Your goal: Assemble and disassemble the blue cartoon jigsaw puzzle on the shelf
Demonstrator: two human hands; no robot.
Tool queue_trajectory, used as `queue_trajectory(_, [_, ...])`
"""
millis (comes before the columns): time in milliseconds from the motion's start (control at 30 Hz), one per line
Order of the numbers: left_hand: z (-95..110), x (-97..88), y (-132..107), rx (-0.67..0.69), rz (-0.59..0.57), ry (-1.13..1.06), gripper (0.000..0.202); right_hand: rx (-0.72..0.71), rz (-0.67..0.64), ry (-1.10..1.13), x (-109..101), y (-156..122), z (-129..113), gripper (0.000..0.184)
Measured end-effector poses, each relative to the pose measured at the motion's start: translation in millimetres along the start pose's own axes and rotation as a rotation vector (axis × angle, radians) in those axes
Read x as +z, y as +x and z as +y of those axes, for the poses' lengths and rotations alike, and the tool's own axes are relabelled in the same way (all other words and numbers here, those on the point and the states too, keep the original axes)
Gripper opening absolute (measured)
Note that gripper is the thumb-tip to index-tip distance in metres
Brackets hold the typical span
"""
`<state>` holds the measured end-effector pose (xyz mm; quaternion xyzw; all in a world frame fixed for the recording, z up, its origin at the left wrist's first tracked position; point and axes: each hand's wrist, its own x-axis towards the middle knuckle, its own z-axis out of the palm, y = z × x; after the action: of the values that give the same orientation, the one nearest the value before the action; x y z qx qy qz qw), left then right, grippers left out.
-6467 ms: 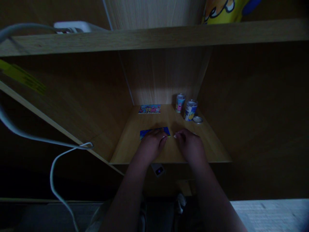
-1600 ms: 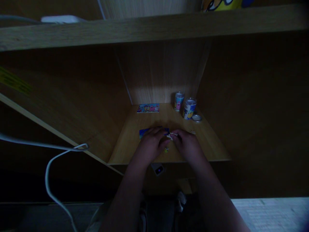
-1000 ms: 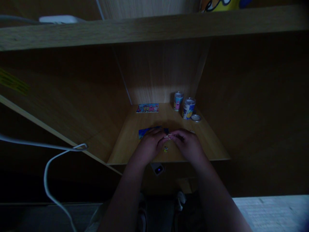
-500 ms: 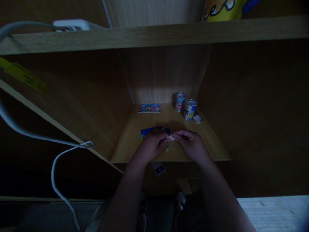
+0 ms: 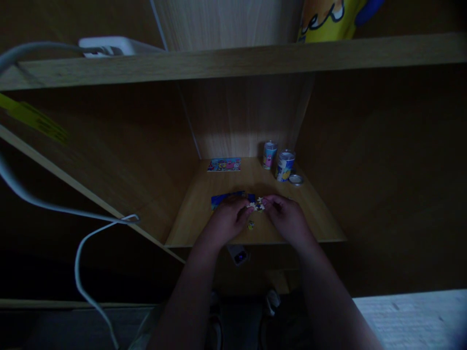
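Blue flat printed panel (image 5: pixel 220 198): on wooden shelf (image 5: pixel 193 226), left hand's 12 o'clock, partly covered.
Left hand (image 5: pixel 229 214): fingertips pinched on small pale knobbed jigsaw piece (image 5: pixel 252 206), at its 2 o'clock.
Right hand (image 5: pixel 286 214): fingertips pinched on second pale piece (image 5: pixel 260 200), at its 10 o'clock; contact between pieces unclear.
Blue-and-white cylindrical can (image 5: pixel 284 167): upright, right hand's 12 o'clock.

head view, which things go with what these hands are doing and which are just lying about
Likely in use:
pale jigsaw pieces at the fingertips of the left hand and right hand
small yellow piece
blue panel, partly hidden by the left hand
perhaps the two tins

Seemingly just lying about:
white cable
white device
phone-like thing
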<state>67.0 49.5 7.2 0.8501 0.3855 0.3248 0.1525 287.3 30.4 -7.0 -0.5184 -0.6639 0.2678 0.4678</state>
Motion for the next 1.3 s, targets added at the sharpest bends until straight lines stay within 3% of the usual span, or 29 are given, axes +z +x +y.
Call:
queue_trajectory(267, [-0.9, 1.9, 0.5, 0.009, -0.013, 0.04, 0.015, -0.074, -0.081, -0.107, 2.9, -1.4, -4.9, 0.027])
queue_trajectory(500, [0.6, 0.9, -1.2, -0.005, 0.001, 0.09, 0.016, 0.085, 0.199, -0.256, -19.7, -5.9, 6.6, 0.036])
queue_trajectory(633, [2.1, 0.3, -1.1, 0.006, -0.002, 0.121, 0.017, 0.169, 0.279, -0.286, -29.4, -6.9, 12.4, 0.038])
queue_trajectory(1000, [2.0, -0.8, 1.0, 0.048, -0.029, 0.124, 0.014, 0.056, 0.18, -0.336, -20.1, -6.6, 3.9, 0.031])
queue_trajectory(1300, [-0.2, -0.2, 0.3, 0.063, -0.028, 0.129, 0.011, -0.039, 0.055, -0.559, -10.4, -7.5, 9.8, 0.026])
